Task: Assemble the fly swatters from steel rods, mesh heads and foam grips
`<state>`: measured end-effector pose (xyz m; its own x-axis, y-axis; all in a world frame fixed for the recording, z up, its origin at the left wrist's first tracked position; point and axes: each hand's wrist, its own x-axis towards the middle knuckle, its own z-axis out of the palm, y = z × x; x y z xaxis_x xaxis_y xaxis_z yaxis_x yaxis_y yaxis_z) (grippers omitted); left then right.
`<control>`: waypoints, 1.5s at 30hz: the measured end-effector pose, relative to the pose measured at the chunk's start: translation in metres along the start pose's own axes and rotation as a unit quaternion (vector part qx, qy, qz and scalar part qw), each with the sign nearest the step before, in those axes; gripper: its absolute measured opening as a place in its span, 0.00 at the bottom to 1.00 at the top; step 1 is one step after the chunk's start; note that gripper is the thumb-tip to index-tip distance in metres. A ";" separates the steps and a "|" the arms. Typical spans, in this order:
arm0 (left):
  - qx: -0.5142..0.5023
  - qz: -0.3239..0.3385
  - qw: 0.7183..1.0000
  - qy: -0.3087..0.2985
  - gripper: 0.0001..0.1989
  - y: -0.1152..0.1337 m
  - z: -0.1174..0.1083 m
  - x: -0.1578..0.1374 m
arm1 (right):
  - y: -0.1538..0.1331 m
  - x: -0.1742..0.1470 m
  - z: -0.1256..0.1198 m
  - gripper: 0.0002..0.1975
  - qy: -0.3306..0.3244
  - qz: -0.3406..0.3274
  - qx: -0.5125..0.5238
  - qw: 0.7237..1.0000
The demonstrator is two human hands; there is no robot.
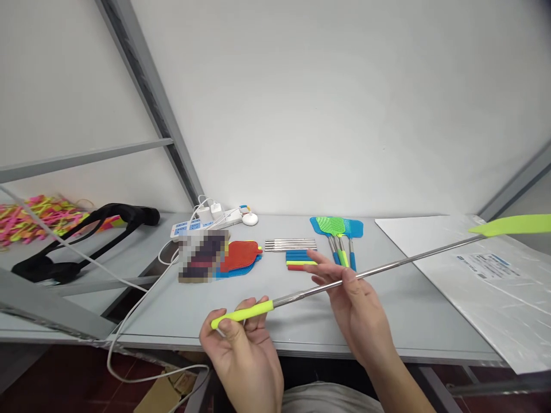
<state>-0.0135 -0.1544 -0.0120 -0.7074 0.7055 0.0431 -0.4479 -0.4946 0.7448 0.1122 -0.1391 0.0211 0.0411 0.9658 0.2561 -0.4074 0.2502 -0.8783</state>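
A fly swatter with an extended telescopic metal rod [400, 262] slants across the view above the table. Its yellow-green handle [247, 314] lies in my left hand [247, 355], thumb and fingers closed on it. My right hand [357, 315] pinches the rod near its middle, with some fingers stretched out. The swatter's yellow-green head [516, 225] is seen nearly edge-on at the right and runs out of the picture. Behind my right hand lie blue, yellow and red handle tubes [299, 263] and several thin metal rods [290, 245].
Finished-looking blue and green swatters [338, 229] lie at the back. Red and blue swatter heads [241, 256] rest beside a pixelated area. A power strip [193, 226] trails a white cable. White wrapped sheets [473, 275] cover the right side; a black strap-like frame [86, 246] is left.
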 end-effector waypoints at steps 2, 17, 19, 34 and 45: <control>-0.006 0.003 1.000 -0.010 0.12 -0.001 0.002 -0.007 | 0.004 -0.004 0.008 0.21 -0.038 0.017 -0.010 0.999; 0.031 0.028 0.999 0.003 0.13 0.018 -0.008 0.031 | 0.002 -0.005 -0.026 0.22 0.043 0.008 0.047 0.998; 0.038 0.033 0.999 0.018 0.13 0.018 -0.010 0.038 | -0.005 -0.002 -0.037 0.20 0.104 0.005 0.066 0.992; 0.009 -0.061 0.996 -0.060 0.13 -0.001 -0.004 0.010 | 0.014 -0.010 -0.012 0.16 0.112 0.020 0.102 0.988; 0.027 -0.112 0.993 -0.010 0.13 0.005 -0.009 0.028 | 0.011 -0.005 -0.036 0.16 0.073 0.067 0.200 0.975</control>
<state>-0.0402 -0.1416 -0.0131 -0.5829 0.8044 -0.1150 -0.5620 -0.2968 0.7721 0.1398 -0.1388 -0.0046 0.0807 0.9946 0.0646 -0.7405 0.1032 -0.6641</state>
